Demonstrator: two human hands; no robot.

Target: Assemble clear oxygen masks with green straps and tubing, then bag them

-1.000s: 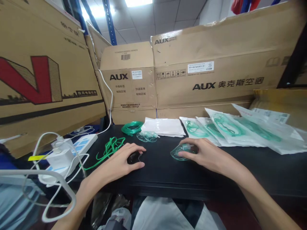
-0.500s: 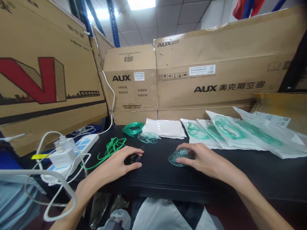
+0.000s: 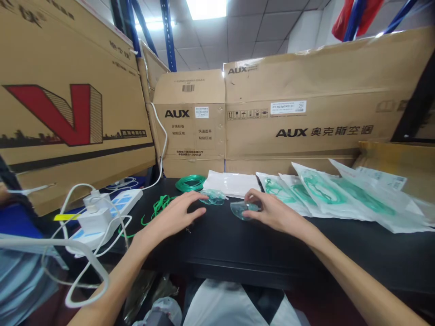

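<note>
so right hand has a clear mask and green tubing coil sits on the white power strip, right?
No: in the head view the green tubing coil lies on the black table, not the power strip. The right hand does hold a clear mask.

White adapter [image 3: 92,220] on a power strip [image 3: 124,202], cardboard [image 3: 190,131] behind

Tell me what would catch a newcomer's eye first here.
The big red V on the cardboard box at left probably strikes first. Next comes the clear mask in the right hand, mid-picture at the black table. Bags with green tubing lie toward the right.
</note>
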